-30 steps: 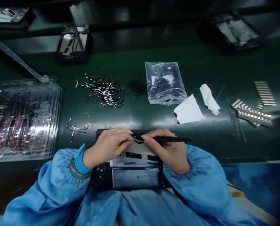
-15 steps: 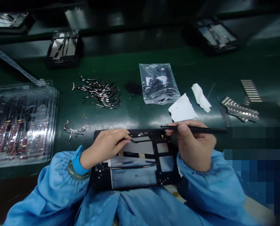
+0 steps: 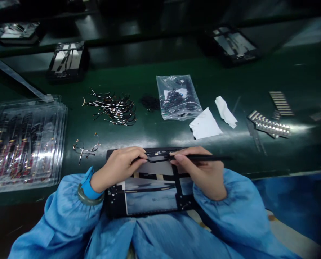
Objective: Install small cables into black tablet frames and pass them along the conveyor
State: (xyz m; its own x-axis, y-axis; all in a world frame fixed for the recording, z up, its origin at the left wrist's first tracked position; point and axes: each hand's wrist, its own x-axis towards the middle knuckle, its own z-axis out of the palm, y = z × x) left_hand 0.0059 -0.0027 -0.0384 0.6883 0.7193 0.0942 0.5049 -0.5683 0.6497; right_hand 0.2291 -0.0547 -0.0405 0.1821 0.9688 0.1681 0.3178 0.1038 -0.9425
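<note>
A black device housing [image 3: 152, 201] with pale panels inside lies in front of me at the table's front edge. My left hand [image 3: 124, 163] pinches one end of a thin black cable [image 3: 157, 160] near the housing's far left edge. In my right hand [image 3: 203, 172] are black tweezers [image 3: 211, 157], held nearly level, their tip over the far side of the housing beside the cable's right part. Whether the tip grips the cable is too small to tell. The right hand covers the housing's far right corner.
Stacked clear trays [image 3: 27, 144] stand at left. Beyond the housing lie loose cables [image 3: 111, 108], a few separate cables [image 3: 87, 148], a plastic bag [image 3: 178, 97], white paper pieces [image 3: 206, 124] and metallic strips [image 3: 272, 127]. Device housings [image 3: 67, 61] rest farther back.
My right hand has moved left with the tweezers, from the housing's far right corner to the cable. My left hand keeps its pinch. The view has shifted slightly.
</note>
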